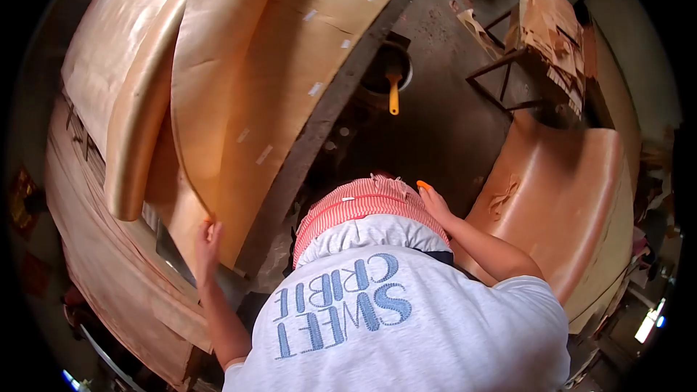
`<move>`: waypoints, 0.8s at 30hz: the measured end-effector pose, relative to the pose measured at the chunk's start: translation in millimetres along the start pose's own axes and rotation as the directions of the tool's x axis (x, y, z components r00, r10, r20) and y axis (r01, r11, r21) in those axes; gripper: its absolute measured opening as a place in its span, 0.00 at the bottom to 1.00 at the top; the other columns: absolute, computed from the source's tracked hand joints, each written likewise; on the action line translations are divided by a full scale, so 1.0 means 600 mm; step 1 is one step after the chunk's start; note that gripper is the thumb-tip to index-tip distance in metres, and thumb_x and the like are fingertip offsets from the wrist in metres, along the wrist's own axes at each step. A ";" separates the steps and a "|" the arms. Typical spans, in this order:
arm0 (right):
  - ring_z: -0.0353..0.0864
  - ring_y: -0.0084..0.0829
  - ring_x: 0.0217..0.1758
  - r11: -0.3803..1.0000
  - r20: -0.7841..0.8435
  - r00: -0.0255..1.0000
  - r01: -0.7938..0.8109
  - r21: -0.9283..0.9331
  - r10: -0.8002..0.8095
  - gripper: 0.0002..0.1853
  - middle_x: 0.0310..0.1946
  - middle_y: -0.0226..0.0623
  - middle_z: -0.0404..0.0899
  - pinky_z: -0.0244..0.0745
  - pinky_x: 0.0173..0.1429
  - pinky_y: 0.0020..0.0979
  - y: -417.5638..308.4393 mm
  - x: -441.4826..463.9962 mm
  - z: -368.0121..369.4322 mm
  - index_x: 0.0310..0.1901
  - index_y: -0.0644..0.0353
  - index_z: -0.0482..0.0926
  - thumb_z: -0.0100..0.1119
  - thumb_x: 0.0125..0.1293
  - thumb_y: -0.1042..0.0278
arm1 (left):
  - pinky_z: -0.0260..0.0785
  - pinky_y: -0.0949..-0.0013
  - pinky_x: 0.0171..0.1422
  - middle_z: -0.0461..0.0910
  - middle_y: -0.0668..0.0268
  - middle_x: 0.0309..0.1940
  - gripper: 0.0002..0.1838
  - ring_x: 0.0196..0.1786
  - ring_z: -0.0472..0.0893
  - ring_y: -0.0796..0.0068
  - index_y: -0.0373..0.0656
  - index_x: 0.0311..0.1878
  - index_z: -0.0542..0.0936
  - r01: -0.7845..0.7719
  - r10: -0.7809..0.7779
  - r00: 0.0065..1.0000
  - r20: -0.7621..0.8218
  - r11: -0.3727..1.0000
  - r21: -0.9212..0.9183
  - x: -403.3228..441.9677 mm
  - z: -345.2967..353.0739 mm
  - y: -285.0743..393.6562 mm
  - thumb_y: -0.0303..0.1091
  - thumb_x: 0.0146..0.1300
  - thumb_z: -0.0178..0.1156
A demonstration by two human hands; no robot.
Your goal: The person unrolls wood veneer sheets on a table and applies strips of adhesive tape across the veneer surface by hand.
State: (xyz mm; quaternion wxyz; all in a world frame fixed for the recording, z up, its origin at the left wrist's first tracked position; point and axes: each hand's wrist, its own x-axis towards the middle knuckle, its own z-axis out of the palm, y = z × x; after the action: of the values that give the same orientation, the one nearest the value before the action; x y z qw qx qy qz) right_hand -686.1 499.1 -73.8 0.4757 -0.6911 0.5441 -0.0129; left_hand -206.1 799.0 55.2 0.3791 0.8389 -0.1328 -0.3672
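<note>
My left hand (208, 245) has its fingers closed at the lower edge of a large, thin tan sheet (218, 101), which curves up and away from me. Something small and orange shows at its fingertips. My right hand (435, 205) lies beside the red striped apron (370, 199) at my waist, fingers stretched out, with an orange piece at one fingertip. Small whitish tape strips (315, 89) dot the sheet. Left of it, a rolled edge of similar material (138, 152) bulges downward.
A yellow-handled brush (393, 94) rests in a round container beyond my waist. Stacked thin sheets (120, 247) lie at the left. To the right are a curved brown sheet (552, 189) and a metal-legged stand (501, 76) with torn scraps (552, 29).
</note>
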 end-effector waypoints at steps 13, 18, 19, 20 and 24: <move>0.78 0.37 0.54 0.977 0.035 0.999 -0.047 0.208 0.041 0.18 0.49 0.44 0.79 0.71 0.56 0.33 0.283 -0.036 -0.158 0.54 0.59 0.75 0.46 0.70 0.58 | 0.69 0.56 0.50 0.78 0.52 0.44 0.31 0.49 0.77 0.54 0.37 0.49 0.74 0.079 -0.154 0.987 -0.034 0.292 0.953 0.000 0.233 0.056 0.57 0.56 0.60; 0.76 0.29 0.52 0.898 0.115 0.979 -0.200 0.392 0.167 0.16 0.48 0.38 0.79 0.69 0.56 0.28 0.305 -0.057 -0.223 0.55 0.61 0.74 0.47 0.71 0.64 | 0.71 0.57 0.49 0.81 0.53 0.40 0.27 0.45 0.79 0.52 0.39 0.48 0.76 -0.028 0.187 0.978 -0.092 0.552 0.833 0.048 0.283 0.214 0.57 0.62 0.53; 0.75 0.28 0.53 0.807 0.168 0.966 -0.256 0.533 0.195 0.16 0.50 0.38 0.77 0.68 0.57 0.27 0.342 -0.045 -0.222 0.56 0.62 0.72 0.48 0.71 0.65 | 0.69 0.58 0.53 0.79 0.52 0.45 0.28 0.50 0.78 0.53 0.38 0.52 0.75 -0.074 0.279 0.951 -0.132 0.622 0.780 0.052 0.303 0.268 0.56 0.64 0.51; 0.73 0.27 0.54 0.690 0.221 0.950 -0.313 0.653 0.222 0.17 0.51 0.37 0.76 0.67 0.58 0.27 0.384 -0.032 -0.219 0.57 0.62 0.71 0.48 0.70 0.65 | 0.66 0.59 0.58 0.75 0.51 0.51 0.30 0.56 0.74 0.53 0.37 0.57 0.72 -0.197 0.428 0.890 -0.160 0.675 0.711 0.087 0.318 0.278 0.56 0.65 0.50; 0.74 0.27 0.53 0.686 0.186 0.942 -0.333 0.647 0.281 0.17 0.51 0.37 0.76 0.67 0.58 0.27 0.372 0.002 -0.277 0.57 0.63 0.70 0.48 0.70 0.66 | 0.52 0.64 0.71 0.61 0.47 0.65 0.36 0.69 0.60 0.53 0.33 0.66 0.60 -0.455 0.603 0.772 -0.203 0.746 0.486 0.193 0.381 0.402 0.55 0.66 0.48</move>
State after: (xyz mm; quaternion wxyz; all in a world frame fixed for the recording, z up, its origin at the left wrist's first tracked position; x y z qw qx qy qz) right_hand -939.7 401.0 -133.1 0.7064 -0.3728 0.5929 -0.1028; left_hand -276.0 454.4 71.2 0.3014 0.8756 -0.3740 -0.0519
